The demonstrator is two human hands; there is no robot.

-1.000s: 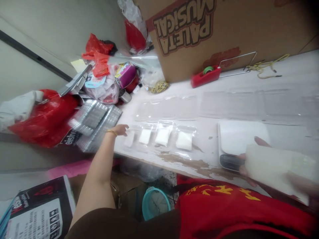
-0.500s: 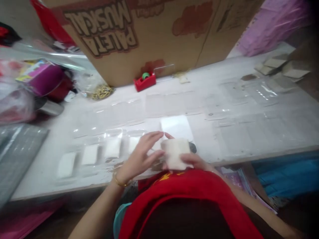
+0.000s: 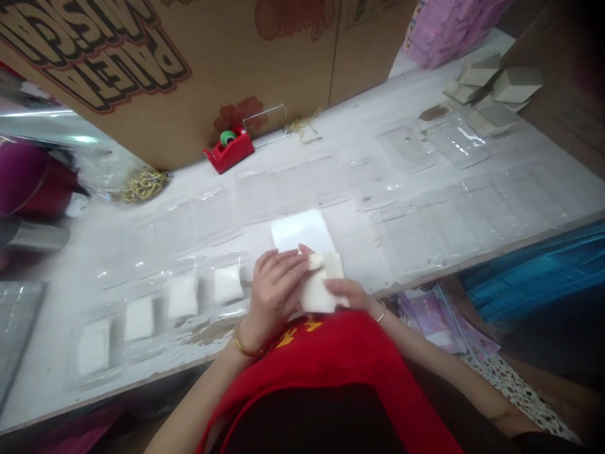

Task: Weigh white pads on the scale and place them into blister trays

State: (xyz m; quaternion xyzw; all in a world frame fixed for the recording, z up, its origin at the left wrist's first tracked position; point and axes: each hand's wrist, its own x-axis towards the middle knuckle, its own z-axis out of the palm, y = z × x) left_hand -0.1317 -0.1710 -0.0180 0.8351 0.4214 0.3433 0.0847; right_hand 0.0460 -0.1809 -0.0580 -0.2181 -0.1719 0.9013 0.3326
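A cream-white stack of thin sheets [image 3: 317, 295] is held near my red apron, at the table's front edge. My right hand [image 3: 347, 291] grips its right side, thumb on top. My left hand [image 3: 280, 284] lies over its upper left part, fingers together on a slightly raised top layer. Just behind the stack lies a bright white block [image 3: 297, 231]. To the left, several clear plastic trays hold white folded pieces, the nearest one being a white piece [image 3: 229, 284].
Flat clear trays [image 3: 409, 236] spread across the table's middle and right. Behind them are a red tape dispenser [image 3: 231, 150], a large cardboard box [image 3: 208, 82] and gold ties [image 3: 144, 185]. Pale block stacks [image 3: 517, 84] sit at the back right.
My left fingers have closed onto the stack's top, where before they were spread beside it. The view has shifted, so the table things appear further left.
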